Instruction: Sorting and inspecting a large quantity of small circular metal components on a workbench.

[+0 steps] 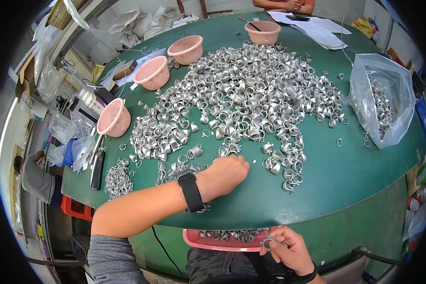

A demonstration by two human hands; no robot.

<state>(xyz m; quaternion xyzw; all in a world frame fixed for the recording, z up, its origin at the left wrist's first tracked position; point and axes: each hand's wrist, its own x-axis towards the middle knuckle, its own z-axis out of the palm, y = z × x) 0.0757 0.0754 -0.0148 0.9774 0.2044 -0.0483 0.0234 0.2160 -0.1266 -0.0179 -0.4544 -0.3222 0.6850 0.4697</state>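
Observation:
A heap of small silver metal rings [251, 85], many with ribbed sides and a small looped lug, spreads over the green table. My left hand [225, 176] reaches across to the heap's near edge, curled downward against a few rings. Its fingertips are mostly hidden, so what they hold does not show. Lower right, my right hand [291, 247] pinches one silver metal ring [267, 244] between thumb and fingers, over the right end of a pink tray [208, 244]. More silver rings lie in that tray, which sits above my lap under the table edge.
Three pink baskets [113, 118] stand around the heap's left and far sides. A clear plastic bag [381, 102] with rings stands at the right. A small separate pile [119, 180] lies at left, near a black tool [97, 170]. Another person's hands [291, 5] rest across the table.

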